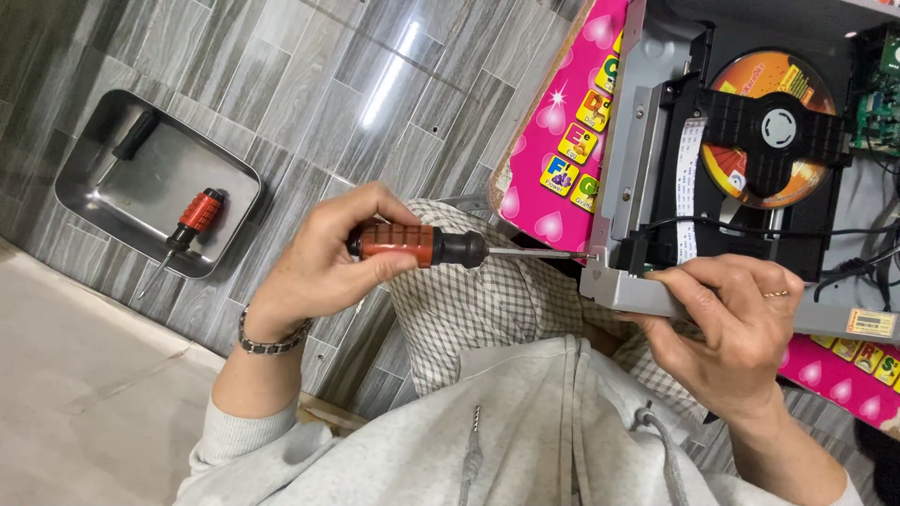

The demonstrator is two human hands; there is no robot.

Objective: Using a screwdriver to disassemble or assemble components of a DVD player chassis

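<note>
Fingers of left hand point(323, 253) wrapped tight around red-and-black screwdriver point(422, 245), shaft held level, tip set against corner of grey disc player chassis point(623, 281) to reach a side fastening. Fingers of right hand point(741, 323) clamped over chassis front edge, bracing it on the lap against the push. Orange disc point(773, 126) exposed under black drive clamp, cover off. Pink alphabet mat point(558, 131) beneath chassis. Second red-handled screwdriver point(187, 230) parked in steel tray point(84, 192) on tiled floor, well apart, within reach.

Small yellow-white label point(871, 323) on grey casing point(628, 290)
</note>
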